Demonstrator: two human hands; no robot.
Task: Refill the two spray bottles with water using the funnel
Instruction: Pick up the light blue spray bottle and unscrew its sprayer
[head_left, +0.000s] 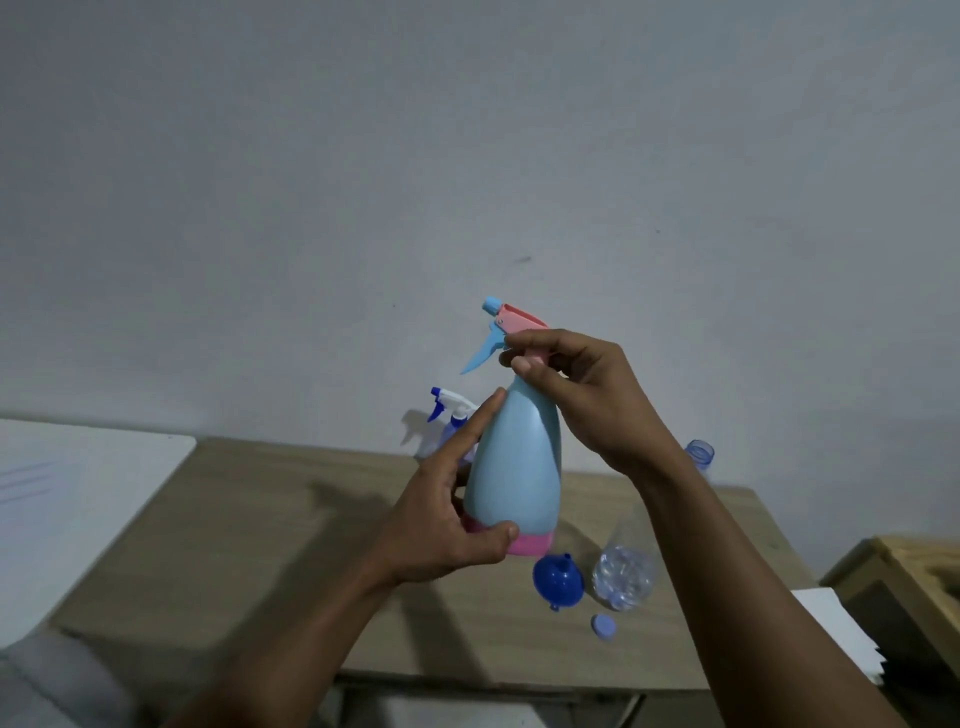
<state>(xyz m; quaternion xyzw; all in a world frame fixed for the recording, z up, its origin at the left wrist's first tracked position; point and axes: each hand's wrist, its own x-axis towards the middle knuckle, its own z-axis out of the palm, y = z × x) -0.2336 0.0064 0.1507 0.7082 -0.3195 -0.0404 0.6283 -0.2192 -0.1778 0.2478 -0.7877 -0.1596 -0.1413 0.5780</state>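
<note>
We hold the pale blue spray bottle (511, 457) aloft; left hand (441, 525) grips its base; right hand (587, 400) pinches its neck. The funnel (558, 579) lies on the table (234, 545); second spray bottle (457, 404) behind.

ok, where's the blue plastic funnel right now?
In the head view the dark blue plastic funnel lies on the wooden table, right of centre, just left of the clear plastic water bottle and below the held pale-blue spray bottle.

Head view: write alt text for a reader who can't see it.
A person holds a light blue spray bottle above a wooden table, left hand gripping its pink base, right hand pinching its neck. Below sit a blue funnel, a clear plastic bottle and a cap.
</note>
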